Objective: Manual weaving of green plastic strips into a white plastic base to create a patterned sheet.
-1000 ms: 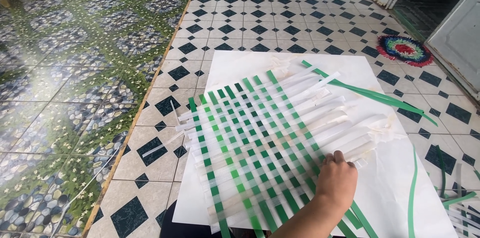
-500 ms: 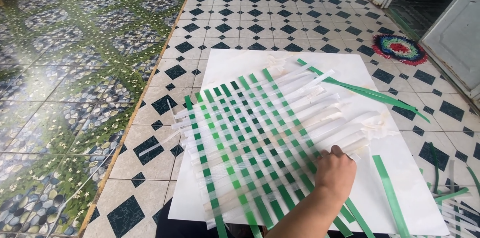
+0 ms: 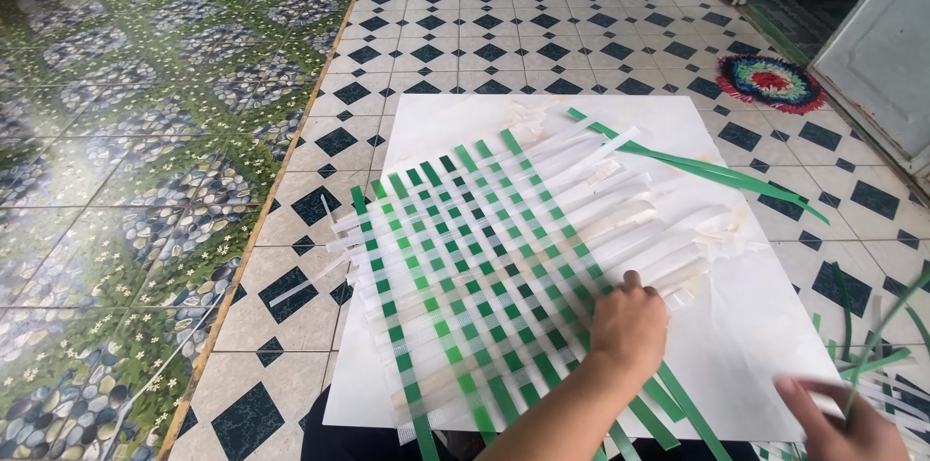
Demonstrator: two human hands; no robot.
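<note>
A half-woven mat [image 3: 465,267] of green and white strips lies on a white board [image 3: 455,122] on the tiled floor. My left hand [image 3: 630,325] rests flat on the mat's right edge, pressing on the strips and holding nothing. At the bottom right corner my right hand [image 3: 838,417] is blurred by motion. A thin green strip [image 3: 886,335] rises from its fingers, and it seems pinched on that strip. The white strips' loose ends [image 3: 717,238] stick out to the right of the weave.
Two long green strips [image 3: 717,170] lie across the board's far right corner. More loose green and white strips [image 3: 901,384] are heaped at the right edge. A round multicoloured rug [image 3: 770,81] lies by a doorway, and a green pebble-patterned floor [image 3: 116,180] lies to the left.
The view has shifted slightly. My left hand has stayed on the mat's right edge. My right hand has come into view at the bottom right, and the loose green strip there has swung about.
</note>
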